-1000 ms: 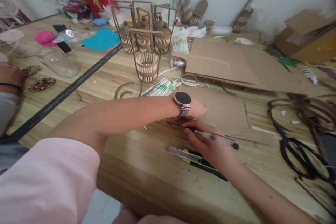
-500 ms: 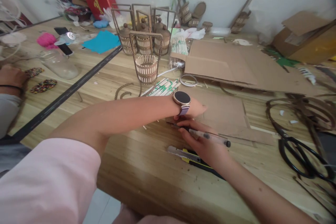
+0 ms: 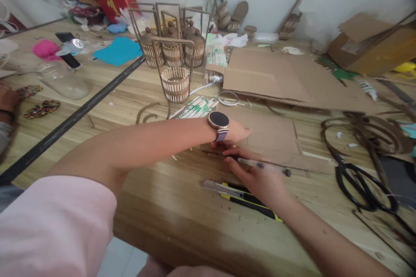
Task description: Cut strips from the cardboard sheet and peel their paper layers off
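My left hand (image 3: pixel 236 132), below a wrist watch (image 3: pixel 218 120), rests on a piece of brown cardboard (image 3: pixel 273 132); most of its fingers are hidden behind the wrist. Just nearer to me, my right hand (image 3: pixel 256 173) is closed round a clear pen (image 3: pixel 264 166) with a dark cap end, its tip side pointing left along the cardboard's near edge. A thin dark strip lies by that edge, under the fingertips. On the wooden table in front of the right hand lies a yellow and black utility knife (image 3: pixel 242 197), its blade end to the left.
Small stick baskets (image 3: pixel 175 84) with tall handles stand behind. Wrapped sticks (image 3: pixel 198 107) lie beyond my left wrist. Black scissors (image 3: pixel 364 188) and curled brown strips are at right, larger cardboard (image 3: pixel 269 73) at the back. At far left is another person's hand (image 3: pixel 8 97).
The view has shifted slightly, so the table things appear further left. My right hand with the pen has moved a little to the right along the cardboard edge. My left hand stays on the cardboard.
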Demonstrator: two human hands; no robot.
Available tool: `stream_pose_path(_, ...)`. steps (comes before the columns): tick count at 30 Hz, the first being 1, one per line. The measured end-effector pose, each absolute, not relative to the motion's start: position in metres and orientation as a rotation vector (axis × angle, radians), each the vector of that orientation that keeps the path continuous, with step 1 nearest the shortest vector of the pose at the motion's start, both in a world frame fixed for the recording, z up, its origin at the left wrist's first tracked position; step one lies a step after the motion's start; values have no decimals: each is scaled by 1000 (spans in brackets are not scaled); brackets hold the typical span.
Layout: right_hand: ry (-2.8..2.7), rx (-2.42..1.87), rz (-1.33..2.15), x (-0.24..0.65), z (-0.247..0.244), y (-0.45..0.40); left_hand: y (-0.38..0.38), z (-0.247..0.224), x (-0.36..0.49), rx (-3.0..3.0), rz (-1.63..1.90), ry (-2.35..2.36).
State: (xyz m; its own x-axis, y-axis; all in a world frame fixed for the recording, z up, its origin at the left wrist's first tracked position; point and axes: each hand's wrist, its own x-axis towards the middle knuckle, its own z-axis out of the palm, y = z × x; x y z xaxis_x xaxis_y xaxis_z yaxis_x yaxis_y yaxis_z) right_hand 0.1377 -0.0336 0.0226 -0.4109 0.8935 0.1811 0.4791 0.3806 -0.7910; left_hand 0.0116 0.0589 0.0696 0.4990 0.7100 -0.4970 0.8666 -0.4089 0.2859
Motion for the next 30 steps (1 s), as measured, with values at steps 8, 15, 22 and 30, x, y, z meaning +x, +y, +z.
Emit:
stream_pose_path(8, -2119, -1408, 586, 219, 32, -32, 58, 78, 11, 2299, -686, 1110)
stream_pose_path(15, -2069, -1559, 451, 250, 40, -32, 59, 78, 12, 2274, -743, 1120)
stream_pose_path(22, -2102, -1353, 636, 187, 39, -36, 58, 80, 13, 2271, -747, 1127)
stream_pose_path(30, -2086, -1344, 714, 175, 36, -31, 59, 83, 12, 2266, -769, 1089)
